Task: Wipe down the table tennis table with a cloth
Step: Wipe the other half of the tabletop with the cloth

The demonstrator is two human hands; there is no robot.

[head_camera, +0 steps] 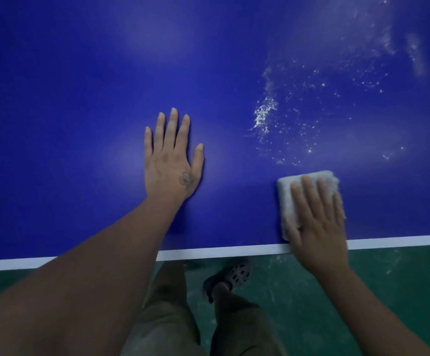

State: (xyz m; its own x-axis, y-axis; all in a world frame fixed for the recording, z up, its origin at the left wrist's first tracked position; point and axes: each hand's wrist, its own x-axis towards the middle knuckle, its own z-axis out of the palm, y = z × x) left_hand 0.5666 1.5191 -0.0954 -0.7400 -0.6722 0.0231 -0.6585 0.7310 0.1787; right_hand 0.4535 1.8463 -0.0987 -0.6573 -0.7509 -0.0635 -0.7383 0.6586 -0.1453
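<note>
A blue table tennis table (80, 98) fills the upper part of the frame, its white edge line (208, 253) running across the lower middle. At centre, the left hand (171, 163) lies flat on the blue surface, fingers straight and slightly spread, holding nothing. At lower right, the right hand (316, 227) presses a folded pale cloth (285, 199) flat against the table just above the white line, fingers straight on top of it (not curled round it). White speckled residue (265, 116) spreads over the upper right of the table. Below the edge show a green floor (388, 291), khaki trousers (167, 317) and a dark perforated shoe (234, 274).
</note>
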